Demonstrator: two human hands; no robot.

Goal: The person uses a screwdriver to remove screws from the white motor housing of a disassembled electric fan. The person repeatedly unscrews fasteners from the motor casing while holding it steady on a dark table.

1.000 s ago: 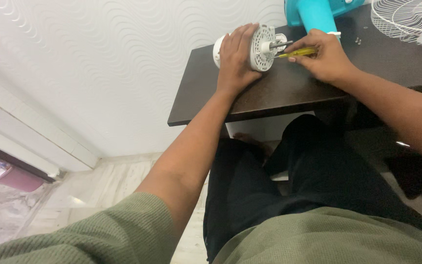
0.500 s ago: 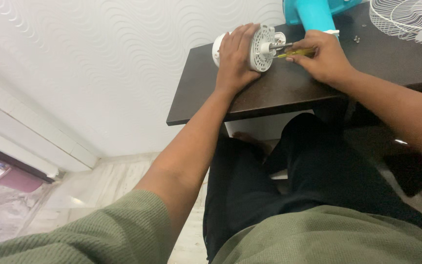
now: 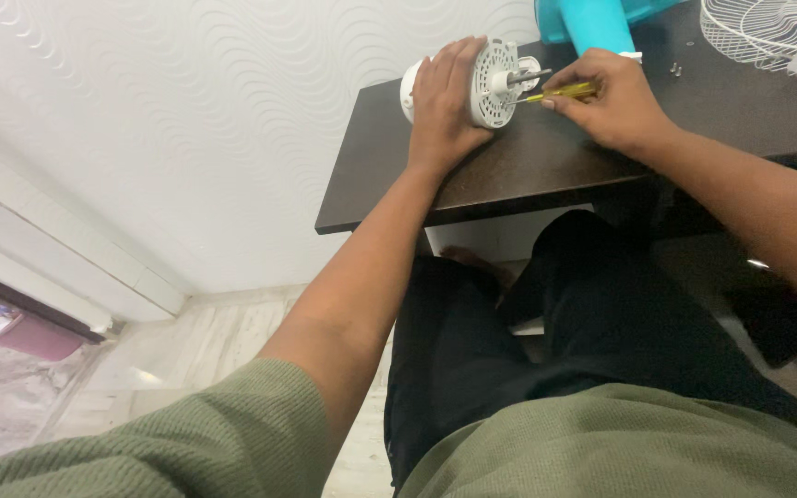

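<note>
White wallpaper with a wavy raised pattern fills the left side, and low in the far-left corner a pink tub point(image 3: 28, 337) sits on the pale floor point(image 3: 186, 355). Moving right, the left hand point(image 3: 443, 100) lies over the back of a white fan motor housing point(image 3: 472, 83) that rests on its side at the near-left part of the dark tabletop point(image 3: 509, 175), fingers wrapped around the housing and pressing it down. The housing's round vented face looks to the right, with a short metal shaft point(image 3: 529, 77) sticking out of its centre. Just beside that face comes a yellow-handled screwdriver point(image 3: 560, 91), its tip against the vented disc below the shaft. The right hand point(image 3: 609, 101) has its fingers pinched tight around the screwdriver's handle. Behind that hand stands a turquoise fan stand point(image 3: 597, 23) at the tabletop's far edge. Further right, two small screws point(image 3: 675, 68) lie loose on the dark surface, and a white wire fan guard point(image 3: 772, 32) sits in the top-right corner.
</note>
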